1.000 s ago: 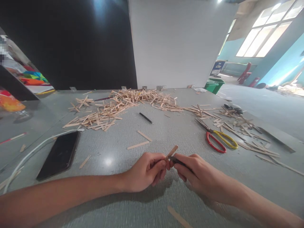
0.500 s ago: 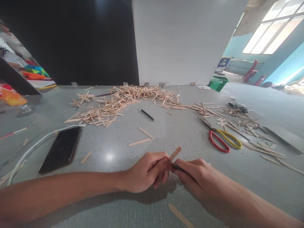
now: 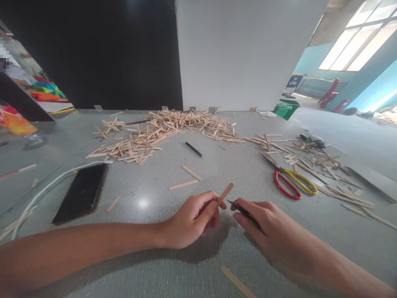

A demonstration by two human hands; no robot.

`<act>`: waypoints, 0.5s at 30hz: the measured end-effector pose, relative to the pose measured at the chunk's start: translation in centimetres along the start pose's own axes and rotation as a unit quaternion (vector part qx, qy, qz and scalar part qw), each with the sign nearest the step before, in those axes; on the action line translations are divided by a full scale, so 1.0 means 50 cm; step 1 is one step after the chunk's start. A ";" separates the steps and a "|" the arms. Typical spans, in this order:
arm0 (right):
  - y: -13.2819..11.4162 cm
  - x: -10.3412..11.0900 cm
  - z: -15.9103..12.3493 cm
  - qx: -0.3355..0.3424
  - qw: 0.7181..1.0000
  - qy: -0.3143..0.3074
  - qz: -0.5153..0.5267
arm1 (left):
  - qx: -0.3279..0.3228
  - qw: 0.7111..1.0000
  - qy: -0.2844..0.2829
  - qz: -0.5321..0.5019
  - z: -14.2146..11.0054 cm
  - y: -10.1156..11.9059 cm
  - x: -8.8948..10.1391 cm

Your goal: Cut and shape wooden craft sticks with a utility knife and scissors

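Note:
Between the thumb and fingers of my left hand [image 3: 200, 217] is a popsicle stick [image 3: 227, 193], its rounded end pointing up and to the right. My right hand [image 3: 259, 221] is closed round a slim dark pointed tool [image 3: 245, 213], possibly a craft knife. The tool's thin tip points left toward the stick, a small gap apart from it. Both hands are just above the grey table [image 3: 149, 277]. Beyond them lie two loose popsicle sticks, one slanted [image 3: 192, 172] and one nearly level [image 3: 182, 185]. Another stick [image 3: 237, 281] lies near the front edge of view.
A heap of popsicle sticks [image 3: 186, 122] spreads along the back. Scissors with red and yellow handles [image 3: 287, 182] lie at right, beside more sticks [image 3: 350, 194]. A black pen-like object [image 3: 194, 149] rests mid-table. At left are a phone [image 3: 80, 192], a white cable [image 3: 37, 196] and a bottle [image 3: 18, 124].
My right hand has drawn back slightly to the right, so the pointed tool has come apart from the stick and its tip now shows. My left hand still holds the stick, slightly raised.

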State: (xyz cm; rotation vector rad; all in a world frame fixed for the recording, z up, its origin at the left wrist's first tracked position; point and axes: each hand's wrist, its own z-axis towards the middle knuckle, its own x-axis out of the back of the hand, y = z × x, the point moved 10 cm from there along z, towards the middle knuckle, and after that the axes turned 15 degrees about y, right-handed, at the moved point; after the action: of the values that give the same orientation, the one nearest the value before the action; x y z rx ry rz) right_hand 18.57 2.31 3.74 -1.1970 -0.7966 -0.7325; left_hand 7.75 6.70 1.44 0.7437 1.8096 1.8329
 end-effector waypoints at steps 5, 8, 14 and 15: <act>0.045 0.001 0.005 0.028 0.992 0.021 -0.123 | -0.012 0.999 0.038 0.028 0.002 0.007 0.013; 0.064 0.009 0.012 0.046 0.986 0.050 -0.154 | -0.013 0.998 0.040 0.054 0.003 0.011 0.017; 0.178 0.106 0.035 -0.005 0.955 0.199 -0.222 | -0.007 0.990 0.080 0.117 0.016 0.037 0.052; 0.215 0.128 0.035 -0.032 0.942 0.220 -0.251 | -0.011 0.988 0.089 0.127 0.018 0.047 0.061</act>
State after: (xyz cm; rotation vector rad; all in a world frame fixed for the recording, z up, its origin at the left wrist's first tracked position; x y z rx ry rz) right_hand 30.68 5.82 4.00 -0.8360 -0.7035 -1.4000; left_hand 6.21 9.31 3.94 0.8610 1.8723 2.1387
